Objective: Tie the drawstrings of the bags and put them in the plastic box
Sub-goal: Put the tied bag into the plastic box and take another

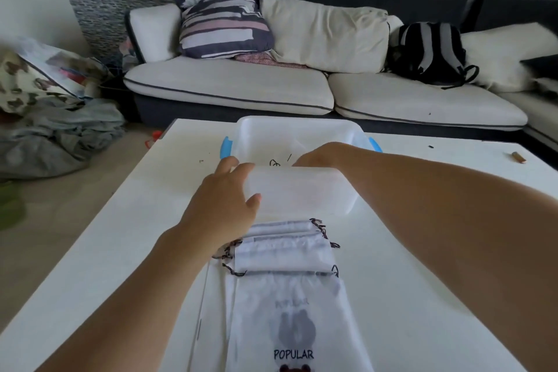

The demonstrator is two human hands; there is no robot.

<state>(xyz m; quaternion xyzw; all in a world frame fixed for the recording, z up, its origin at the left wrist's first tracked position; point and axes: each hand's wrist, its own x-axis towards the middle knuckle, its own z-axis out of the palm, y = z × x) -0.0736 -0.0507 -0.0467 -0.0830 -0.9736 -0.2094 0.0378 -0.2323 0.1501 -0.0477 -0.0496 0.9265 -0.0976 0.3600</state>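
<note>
A translucent plastic box (302,133) with blue side handles (225,146) stands at the far middle of the white table (120,220). My left hand (223,202) grips the box's near left corner, thumb on the outer wall and fingers over the rim. My right hand (317,157) reaches down inside the box; the frosted near wall hides its fingers. A black drawstring (274,163) shows inside the box beside that hand. In front of the box lies a stack of white drawstring bags (287,254) with black cords, the nearest printed "POPULAR".
A small brown object (518,157) lies near the table's right edge. Behind the table is a sofa (229,87) with cushions and a black backpack (428,51). A heap of cloth (57,136) covers the floor at left.
</note>
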